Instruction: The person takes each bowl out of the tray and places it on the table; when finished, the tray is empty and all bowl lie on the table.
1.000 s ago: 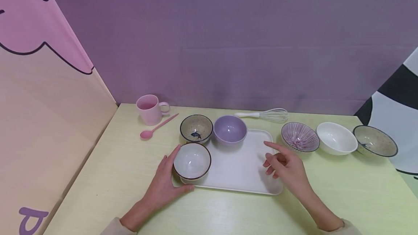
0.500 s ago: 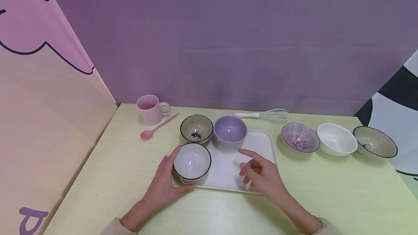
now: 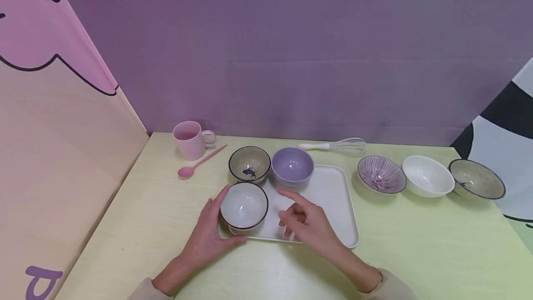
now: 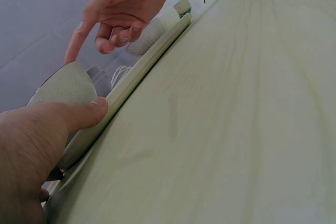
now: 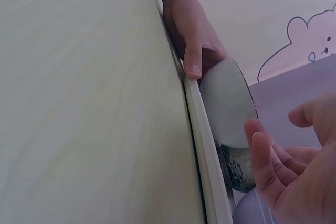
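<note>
Clasped wide by the left hand (image 3: 209, 234), the brown-rimmed bowl (image 3: 244, 206), likely brittle, is best side-gripped; the half-curled right hand (image 3: 310, 223) is empty.

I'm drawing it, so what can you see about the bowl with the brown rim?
The brown-rimmed bowl is round, shiny white inside, pale outside; it looks ceramic. It stands upright and empty on the near left corner of the tray, in front of a speckled bowl, possibly touching it. The left hand rests against its left side.
</note>
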`<state>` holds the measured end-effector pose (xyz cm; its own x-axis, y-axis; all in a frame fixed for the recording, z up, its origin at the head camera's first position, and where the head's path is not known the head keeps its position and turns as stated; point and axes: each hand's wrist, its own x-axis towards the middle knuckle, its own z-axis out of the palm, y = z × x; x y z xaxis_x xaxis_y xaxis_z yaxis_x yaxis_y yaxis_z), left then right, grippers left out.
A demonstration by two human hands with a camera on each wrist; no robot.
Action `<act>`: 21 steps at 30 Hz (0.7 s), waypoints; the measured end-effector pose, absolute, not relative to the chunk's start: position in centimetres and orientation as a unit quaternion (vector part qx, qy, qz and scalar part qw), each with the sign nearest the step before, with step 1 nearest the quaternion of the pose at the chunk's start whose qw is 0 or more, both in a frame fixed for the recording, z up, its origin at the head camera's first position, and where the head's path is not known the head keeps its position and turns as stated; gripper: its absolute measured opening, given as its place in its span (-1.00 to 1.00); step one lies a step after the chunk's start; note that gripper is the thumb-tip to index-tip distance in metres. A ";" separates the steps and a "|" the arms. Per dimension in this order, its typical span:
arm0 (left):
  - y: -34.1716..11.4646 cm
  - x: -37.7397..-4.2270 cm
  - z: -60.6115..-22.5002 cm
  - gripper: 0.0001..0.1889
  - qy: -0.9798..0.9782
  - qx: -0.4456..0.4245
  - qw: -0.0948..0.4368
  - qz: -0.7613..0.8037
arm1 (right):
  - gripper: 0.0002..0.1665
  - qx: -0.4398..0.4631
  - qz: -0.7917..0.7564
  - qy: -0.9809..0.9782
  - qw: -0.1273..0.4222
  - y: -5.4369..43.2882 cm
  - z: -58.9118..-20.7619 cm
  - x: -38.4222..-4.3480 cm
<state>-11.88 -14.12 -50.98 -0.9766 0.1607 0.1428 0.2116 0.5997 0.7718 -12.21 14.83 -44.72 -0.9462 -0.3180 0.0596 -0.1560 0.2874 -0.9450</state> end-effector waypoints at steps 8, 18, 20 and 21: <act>-14.2 -11.9 -51.1 0.37 -0.894 -0.112 0.041 -0.433 | -0.30 -0.155 -0.575 0.799 0.088 12.8 -45.0 -12.9; -14.1 -11.9 -51.2 0.41 -0.893 -0.107 0.033 -0.436 | -0.27 -0.150 -0.587 0.790 0.090 10.8 -46.5 -13.2; -14.1 -11.9 -51.1 0.41 -0.892 -0.107 0.030 -0.439 | -0.27 -0.148 -0.588 0.791 0.085 10.6 -46.6 -13.2; -14.1 -11.9 -51.1 0.41 -0.891 -0.108 0.029 -0.439 | -0.27 -0.146 -0.586 0.793 0.082 10.5 -46.6 -13.2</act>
